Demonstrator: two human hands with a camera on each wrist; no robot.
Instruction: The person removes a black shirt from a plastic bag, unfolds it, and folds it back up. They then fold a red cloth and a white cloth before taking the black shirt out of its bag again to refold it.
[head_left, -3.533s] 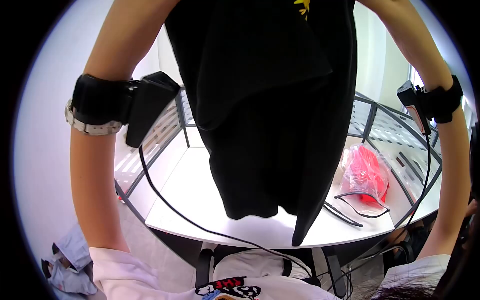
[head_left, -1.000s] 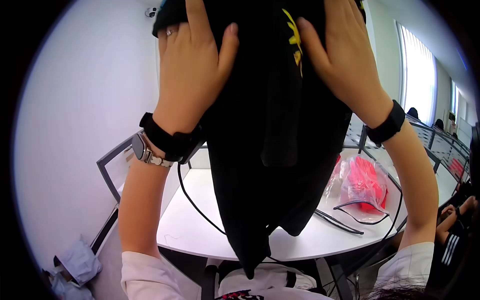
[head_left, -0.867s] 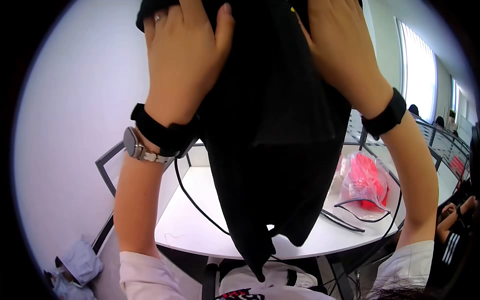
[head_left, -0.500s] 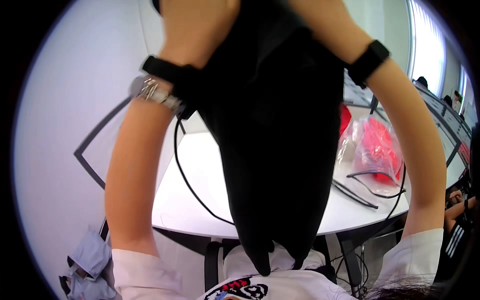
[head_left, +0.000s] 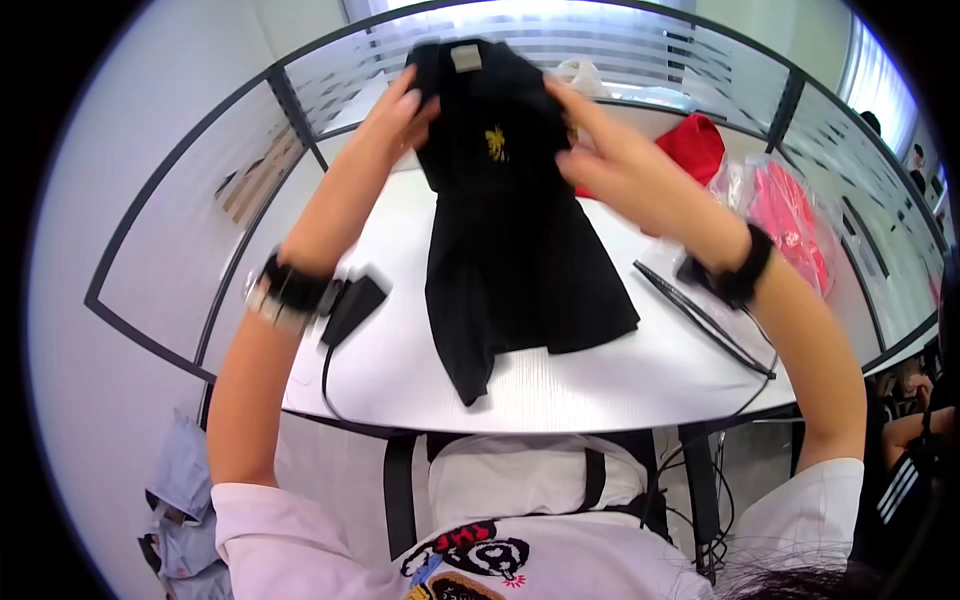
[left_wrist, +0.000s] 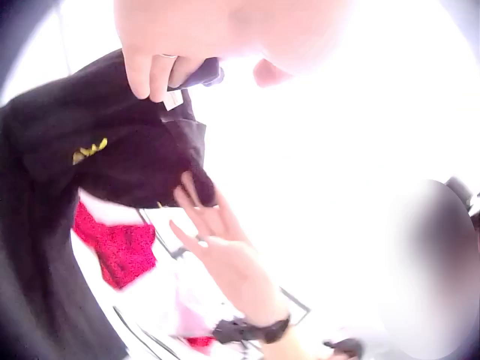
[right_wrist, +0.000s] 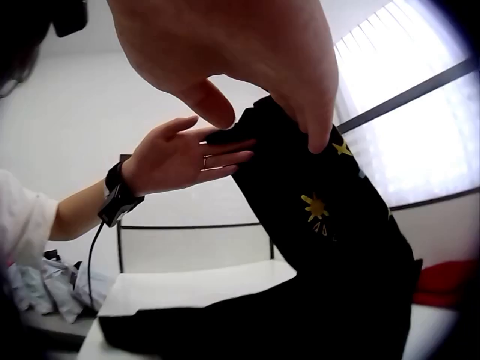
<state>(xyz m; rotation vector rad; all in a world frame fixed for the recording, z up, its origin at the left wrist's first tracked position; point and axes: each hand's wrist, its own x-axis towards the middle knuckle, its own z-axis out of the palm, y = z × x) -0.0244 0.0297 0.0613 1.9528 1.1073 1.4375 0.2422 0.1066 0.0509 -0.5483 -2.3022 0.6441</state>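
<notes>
A black shirt (head_left: pixel 520 260) with a yellow print (head_left: pixel 496 142) and a white neck label (head_left: pixel 467 58) spreads over the white table (head_left: pixel 370 375), its hem toward me. My left hand (head_left: pixel 395 125) is at the left of its collar end; in the right wrist view that hand's fingers lie straight against the cloth, thumb lifted away. At the opposite edge is my right hand (head_left: pixel 610 150), blurred in the head view. The left wrist view shows the fingers of this right hand (left_wrist: pixel 225 247) spread and straight beside the dark fabric.
Red cloth (head_left: pixel 695 148) and a clear plastic bag (head_left: pixel 800 230) with pinkish-red contents lie at the back right. Dark straps (head_left: pixel 700 318) lie nearer. A framed partition (head_left: pixel 285 100) rings the table. Another person's arm (head_left: pixel 905 430) shows at right; pale blue clothing (head_left: pixel 185 490) is at lower left.
The shirt, held up before the camera earlier, has come down and away onto the table. Both hands have lowered with it, and their fingers are now straighter, with the label in sight.
</notes>
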